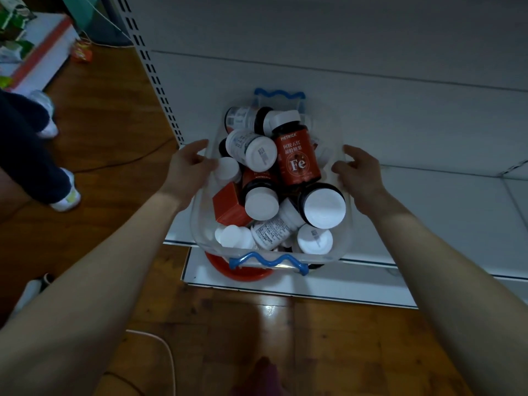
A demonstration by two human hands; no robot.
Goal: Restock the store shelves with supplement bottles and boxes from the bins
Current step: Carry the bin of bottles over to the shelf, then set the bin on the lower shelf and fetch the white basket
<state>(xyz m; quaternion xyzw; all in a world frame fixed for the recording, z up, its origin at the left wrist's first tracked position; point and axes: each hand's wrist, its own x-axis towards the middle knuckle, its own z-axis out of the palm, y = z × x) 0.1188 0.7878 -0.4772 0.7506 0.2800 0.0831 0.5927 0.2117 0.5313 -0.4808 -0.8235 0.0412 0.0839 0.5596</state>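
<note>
A clear plastic bin (200, 221) with wavy blue handles (268, 261) sits on the edge of a white shelf (428, 212). It is piled with several white-capped supplement bottles, among them a red-labelled "Fe" bottle (298, 158), and a red box (228, 204). My left hand (191, 164) grips the bin's left wall, fingers curled over the rim. My right hand (360, 170) grips the right wall the same way.
A red round container (237, 271) lies on the lower shelf under the bin. The slotted shelf upright (160, 90) stands at the left. Another person's legs and white shoes (65, 198) are on the wooden floor at the left, with cables nearby.
</note>
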